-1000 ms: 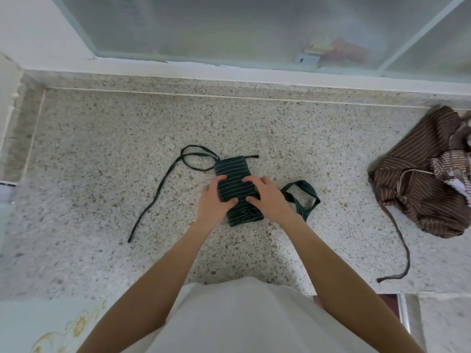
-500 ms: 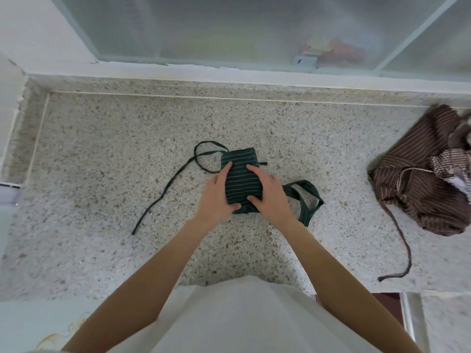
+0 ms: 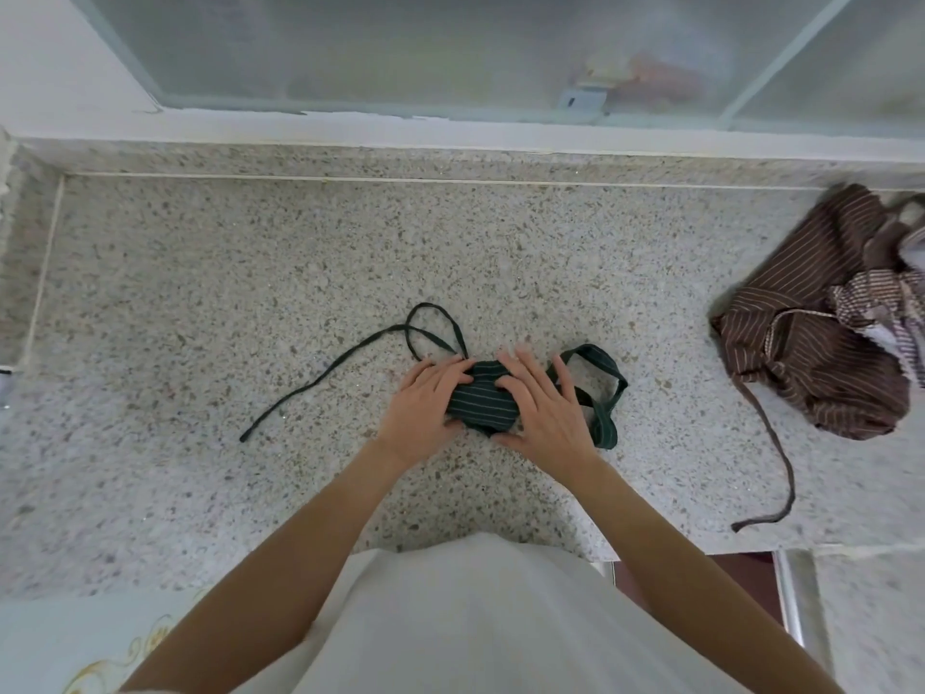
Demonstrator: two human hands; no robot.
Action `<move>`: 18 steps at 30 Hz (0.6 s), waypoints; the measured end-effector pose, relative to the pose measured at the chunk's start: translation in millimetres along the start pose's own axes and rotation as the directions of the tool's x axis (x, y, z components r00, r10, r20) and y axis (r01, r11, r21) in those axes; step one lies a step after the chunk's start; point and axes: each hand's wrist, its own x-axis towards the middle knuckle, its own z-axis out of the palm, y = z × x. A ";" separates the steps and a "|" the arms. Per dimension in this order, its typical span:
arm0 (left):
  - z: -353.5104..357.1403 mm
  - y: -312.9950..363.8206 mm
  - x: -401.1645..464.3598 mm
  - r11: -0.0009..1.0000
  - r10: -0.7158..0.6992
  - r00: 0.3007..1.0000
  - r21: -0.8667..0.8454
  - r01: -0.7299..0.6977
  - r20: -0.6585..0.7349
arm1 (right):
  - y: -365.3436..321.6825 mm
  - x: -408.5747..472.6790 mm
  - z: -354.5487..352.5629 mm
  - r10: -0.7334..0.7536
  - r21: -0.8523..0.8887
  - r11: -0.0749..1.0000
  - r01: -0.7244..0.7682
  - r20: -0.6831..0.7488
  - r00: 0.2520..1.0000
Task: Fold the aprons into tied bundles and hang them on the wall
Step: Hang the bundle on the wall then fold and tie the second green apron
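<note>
Left hand and right hand press flat, fingers extended, on folded green apron atop counter; brown apron lies far right.

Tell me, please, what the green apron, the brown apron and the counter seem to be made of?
Green apron: thin woven cloth, matte, with pale pinstripes; it folds tightly. Brown apron: similar striped cloth, matte, crumpled in soft creases. Counter: speckled stone, probably granite or terrazzo, smooth, faintly glinting.

White garment on torso; forearms bare, sleeveless.
</note>
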 end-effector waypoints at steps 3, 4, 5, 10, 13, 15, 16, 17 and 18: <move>-3.5 -3.7 8.9 0.998 -0.032 0.994 -0.041 0.037 0.105 | 4.1 0.7 6.0 0.093 0.011 0.995 -0.094 0.073 0.993; -4.9 -3.6 13.2 0.997 -0.046 0.990 -0.061 0.054 0.134 | 4.0 2.0 6.8 0.126 0.034 0.991 -0.129 0.079 0.989; -6.2 -3.1 17.7 0.993 -0.062 0.986 -0.088 0.076 0.154 | 3.4 4.8 5.6 0.152 0.065 0.985 -0.158 0.084 0.985; -29.7 1.1 32.3 0.820 -0.235 0.928 -0.454 0.348 0.288 | 5.2 21.3 -17.0 0.265 0.373 0.878 -0.299 0.142 0.954; -57.2 16.7 37.6 0.511 -0.301 0.898 -0.741 0.436 0.321 | -0.4 29.8 -64.9 0.384 0.748 0.446 -0.491 0.336 0.860; -71.1 32.3 41.6 0.328 -0.281 0.892 -0.838 0.435 0.353 | -2.9 32.3 -85.5 0.441 0.868 0.179 -0.463 0.350 0.827; -75.7 40.2 40.8 0.320 -0.257 0.905 -0.854 0.411 0.340 | -4.3 31.3 -91.7 0.490 0.902 0.080 -0.424 0.335 0.804; -77.0 46.0 38.6 0.333 -0.248 0.917 -0.861 0.384 0.313 | -4.5 31.6 -96.4 0.546 0.921 -0.013 -0.389 0.332 0.769; -78.2 52.2 33.5 0.377 -0.264 0.928 -0.858 0.350 0.262 | -4.6 31.0 -100.7 0.599 0.928 -0.107 -0.358 0.347 0.722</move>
